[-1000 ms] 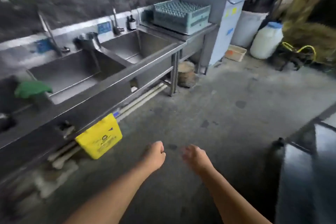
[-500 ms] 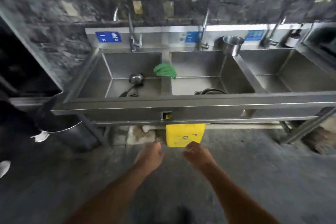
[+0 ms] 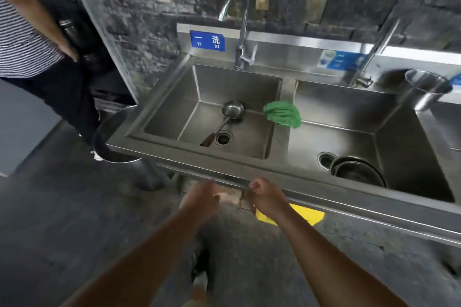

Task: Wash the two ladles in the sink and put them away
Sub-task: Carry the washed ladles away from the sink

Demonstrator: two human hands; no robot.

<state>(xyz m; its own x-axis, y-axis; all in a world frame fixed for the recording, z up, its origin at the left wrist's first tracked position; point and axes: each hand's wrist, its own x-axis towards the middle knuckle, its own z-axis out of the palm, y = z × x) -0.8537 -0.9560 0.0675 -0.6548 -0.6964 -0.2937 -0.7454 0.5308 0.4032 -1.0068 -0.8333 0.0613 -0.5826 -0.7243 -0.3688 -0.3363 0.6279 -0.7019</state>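
A steel ladle (image 3: pixel 230 113) with a dark wooden handle lies in the left sink basin (image 3: pixel 174 109), its bowl toward the back and its handle end beside the drain (image 3: pixel 223 138). Only this one ladle shows. My left hand (image 3: pixel 200 200) and my right hand (image 3: pixel 265 198) hang side by side in front of the sink's front edge, below the left basin. Both have loosely curled fingers and hold nothing. Neither touches the sink.
A green cloth (image 3: pixel 283 113) drapes over the divider between basins. Dark round pans (image 3: pixel 356 172) sit in the middle basin. A tap (image 3: pixel 242 32) rises behind the left basin. A steel cup (image 3: pixel 426 88) stands at the right. A person in a striped shirt (image 3: pixel 22 32) stands left.
The view has swung left and closer to the sink, so the left basin with the ladle now lies straight ahead. My hands have risen toward the sink's front edge, still holding nothing.
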